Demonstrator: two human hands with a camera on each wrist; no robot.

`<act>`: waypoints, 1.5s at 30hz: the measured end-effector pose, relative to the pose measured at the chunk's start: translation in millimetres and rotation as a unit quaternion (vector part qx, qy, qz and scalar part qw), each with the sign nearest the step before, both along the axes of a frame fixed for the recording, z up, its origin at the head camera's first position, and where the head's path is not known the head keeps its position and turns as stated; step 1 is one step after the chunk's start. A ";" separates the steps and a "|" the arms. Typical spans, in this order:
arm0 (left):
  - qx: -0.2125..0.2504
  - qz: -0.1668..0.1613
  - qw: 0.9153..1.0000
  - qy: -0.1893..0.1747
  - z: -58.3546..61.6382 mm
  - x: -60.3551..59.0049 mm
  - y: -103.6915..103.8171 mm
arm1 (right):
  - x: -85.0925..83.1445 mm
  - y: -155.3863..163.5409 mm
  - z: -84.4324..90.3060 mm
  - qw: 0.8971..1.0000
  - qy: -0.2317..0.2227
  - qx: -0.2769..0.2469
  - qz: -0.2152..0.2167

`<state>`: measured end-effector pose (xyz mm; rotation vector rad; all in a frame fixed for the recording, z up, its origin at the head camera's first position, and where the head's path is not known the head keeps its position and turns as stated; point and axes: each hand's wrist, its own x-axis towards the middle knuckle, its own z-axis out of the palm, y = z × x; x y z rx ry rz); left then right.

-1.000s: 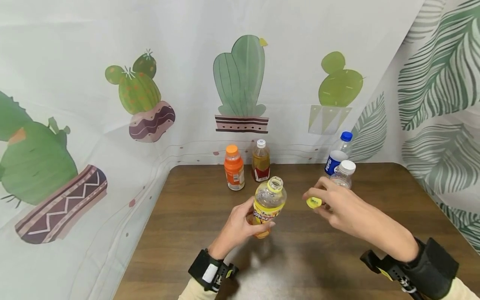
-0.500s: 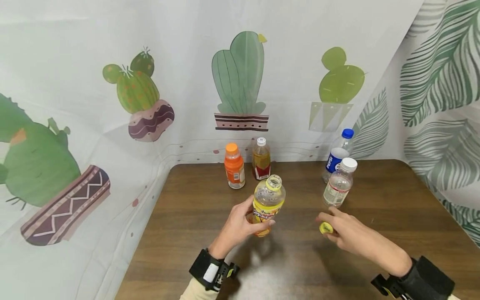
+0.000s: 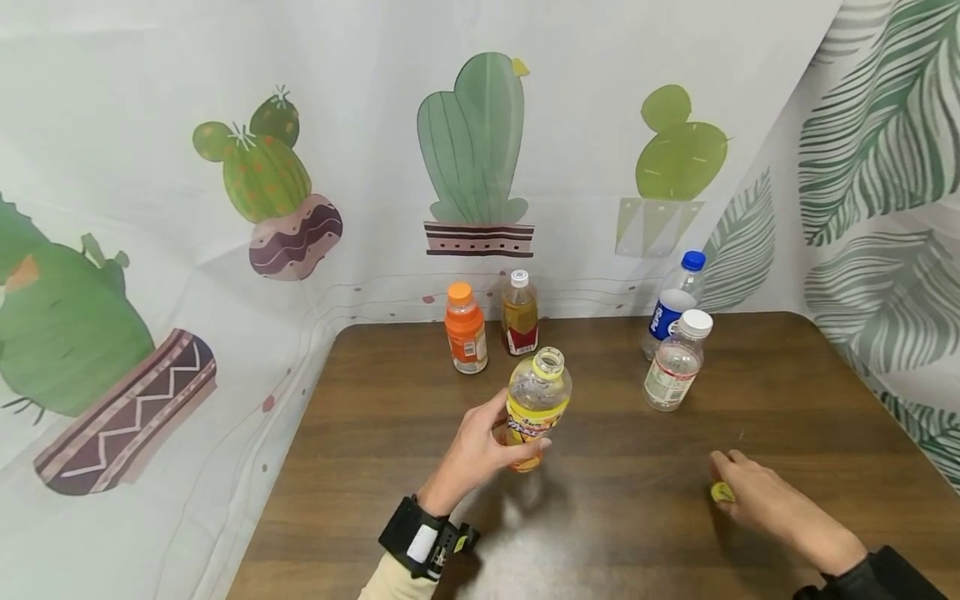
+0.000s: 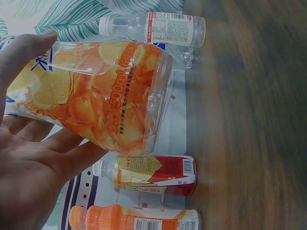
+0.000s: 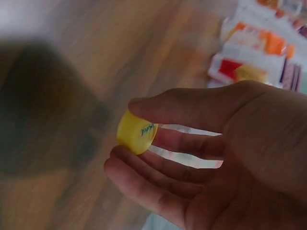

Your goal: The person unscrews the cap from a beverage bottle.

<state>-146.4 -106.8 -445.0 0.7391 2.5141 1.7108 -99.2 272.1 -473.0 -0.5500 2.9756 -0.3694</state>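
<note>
Gripping the uncapped orange-drink bottle [image 3: 537, 410], the left hand [image 3: 477, 448] seemingly steadies it; right of that bottle, the right hand [image 3: 767, 502] pinches a yellow cap [image 5: 135, 134].

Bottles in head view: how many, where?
5: uncapped bottle in the left hand; orange bottle and red-label bottle, back centre; Pepsi bottle and clear white-capped bottle, back right.
</note>
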 end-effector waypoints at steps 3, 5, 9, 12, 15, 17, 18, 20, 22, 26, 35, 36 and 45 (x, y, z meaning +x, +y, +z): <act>0.000 -0.002 1.000 -0.002 0.9 0.1 0.3 | -2.4 18.0 -9.6 0.999 -0.026 0.009 -0.016; 0.001 0.000 1.000 -0.004 1.7 0.2 0.9 | -3.8 26.8 -14.4 0.999 -0.040 0.021 -0.024; 0.001 0.004 1.000 -0.017 5.5 1.8 2.7 | -4.7 36.4 -22.8 0.999 -0.026 0.035 -0.032; 0.001 0.001 1.000 -0.017 4.6 2.1 2.9 | -2.8 39.3 -27.5 0.999 -0.003 0.031 -0.037; 0.002 -0.005 1.000 -0.013 -0.1 1.0 2.6 | 1.8 42.2 -32.5 0.998 0.031 0.023 -0.041; 0.003 -0.004 1.000 -0.016 -0.7 0.8 3.0 | 3.5 43.9 -35.6 0.998 0.040 0.023 -0.046; 0.003 -0.003 1.000 -0.017 -0.4 0.8 3.2 | 3.8 44.3 -36.0 0.998 0.037 0.026 -0.048; 0.001 0.000 1.000 -0.018 -0.1 0.2 3.5 | 3.7 44.5 -35.9 0.998 0.031 0.029 -0.054; 0.001 0.006 1.000 -0.019 1.0 -0.8 3.8 | 3.0 45.1 -35.1 0.998 0.021 0.035 -0.057; 0.011 0.011 1.000 -0.017 3.6 -2.8 3.6 | 3.7 46.0 -30.2 0.997 0.011 0.042 -0.066; 0.003 0.004 1.000 0.002 6.6 -5.6 2.5 | -6.3 20.0 28.8 0.991 0.085 -0.032 -0.099; 0.001 0.003 1.000 0.003 6.3 -5.7 3.0 | -7.8 12.8 38.9 0.989 0.094 -0.051 -0.100; 0.008 -0.015 1.000 -0.003 5.0 -3.6 13.8 | -5.0 -72.1 118.6 0.963 0.131 -0.232 -0.030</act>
